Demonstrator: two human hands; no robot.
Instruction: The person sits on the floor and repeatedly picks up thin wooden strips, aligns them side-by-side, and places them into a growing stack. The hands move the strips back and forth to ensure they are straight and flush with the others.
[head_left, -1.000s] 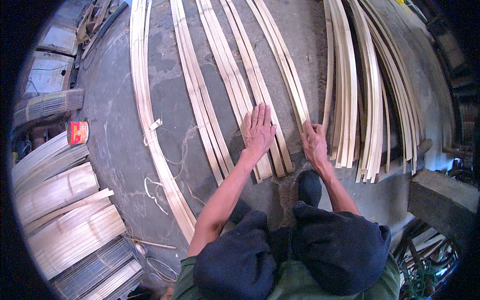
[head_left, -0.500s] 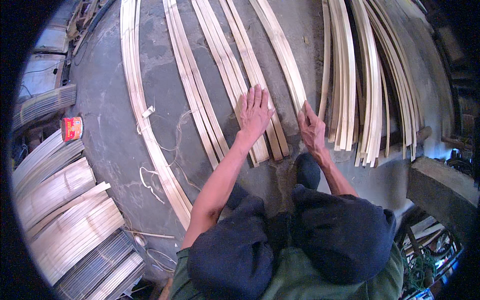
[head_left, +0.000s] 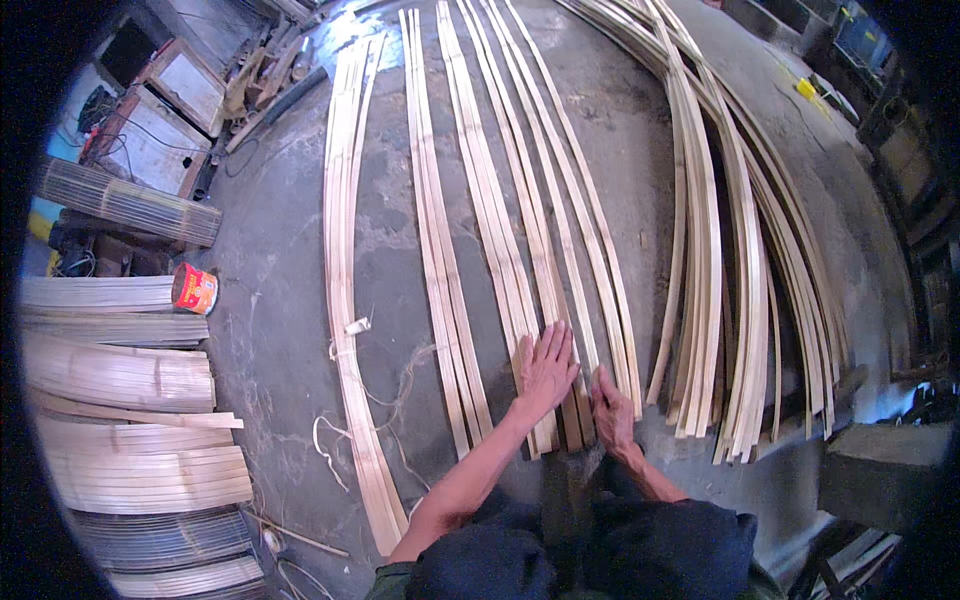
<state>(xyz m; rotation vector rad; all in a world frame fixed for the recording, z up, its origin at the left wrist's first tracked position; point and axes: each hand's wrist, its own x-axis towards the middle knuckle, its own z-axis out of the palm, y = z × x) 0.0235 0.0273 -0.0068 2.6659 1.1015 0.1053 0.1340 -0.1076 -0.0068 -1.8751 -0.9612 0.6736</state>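
Observation:
Long pale bamboo strips lie in rows on the floor, running away from me. My left hand (head_left: 549, 365) rests flat, fingers stretched, on the near end of a strip bundle (head_left: 530, 230). Just right of it, my right hand (head_left: 613, 412) is closed, thumb and fingers on the near end of a single bamboo strip (head_left: 568, 255). This strip lies between the bundle under my left hand and another narrow group of strips (head_left: 612, 270) to the right. The right fingertips are partly hidden.
Two more strip rows lie leftward, one with a tie and loose string (head_left: 330, 440). A large pile of strips (head_left: 700, 300) lies at the right. Stacked slats (head_left: 140, 465) and a red tin (head_left: 195, 289) stand at the left. A concrete block (head_left: 885, 470) is at lower right.
The view has tilted up toward the far floor. My right hand has come closer to my left, bringing one strip leftward, apart from its group. My left hand stays flat on the bundle.

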